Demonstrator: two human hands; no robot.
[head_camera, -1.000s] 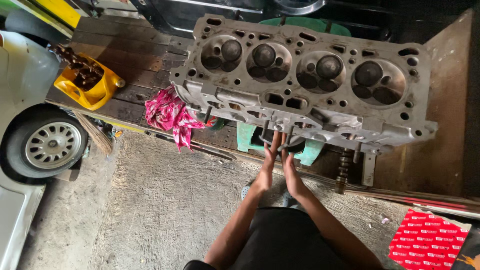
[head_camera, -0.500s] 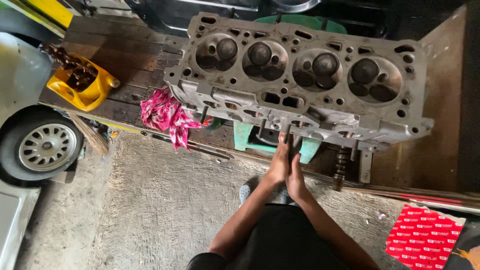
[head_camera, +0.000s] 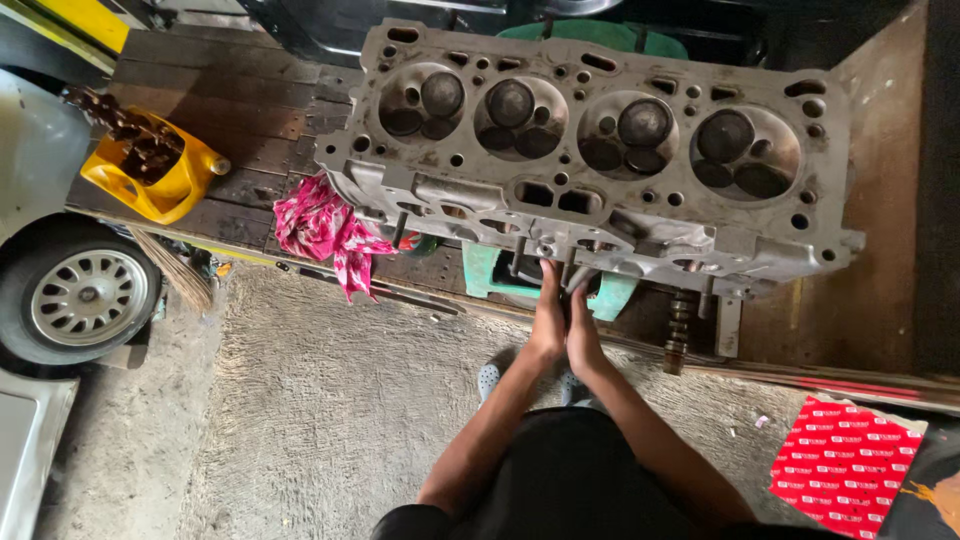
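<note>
Cylinder head (head_camera: 600, 150), a grey cast-metal block with four round combustion chambers facing up, lies across a dark wooden workbench (head_camera: 230, 110), its near edge overhanging toward the person. Both hands meet under the middle of that near edge. The left hand (head_camera: 548, 318) points its fingers straight up, pressed flat and close together, with the tips touching the underside of the casting. The right hand (head_camera: 583, 330) lies against it, palm to palm, its fingers likewise narrow and reaching up to the same spot; whether either hand pinches something small there cannot be told, since the fingertips sit in shadow against the metal. Both forearms run down to a dark garment at the bottom of the view.

Just behind the hands, a green plastic piece (head_camera: 490, 275) shows beneath the casting. To the right of the hands a valve spring (head_camera: 680, 330) hangs upright from the lower edge, beside a flat metal bracket (head_camera: 728, 325). To the left, a pink and white rag (head_camera: 330, 230) drapes over the bench edge, touching the corner of the casting. Further left on the bench sits a yellow plastic container (head_camera: 160, 185) filled with dark metal parts. Below that, a car wheel (head_camera: 85, 295) with a silver rim stands on the concrete floor (head_camera: 300, 420), and a straw broom (head_camera: 175, 275) leans near it. At the lower right lies a red printed box (head_camera: 845, 465).
</note>
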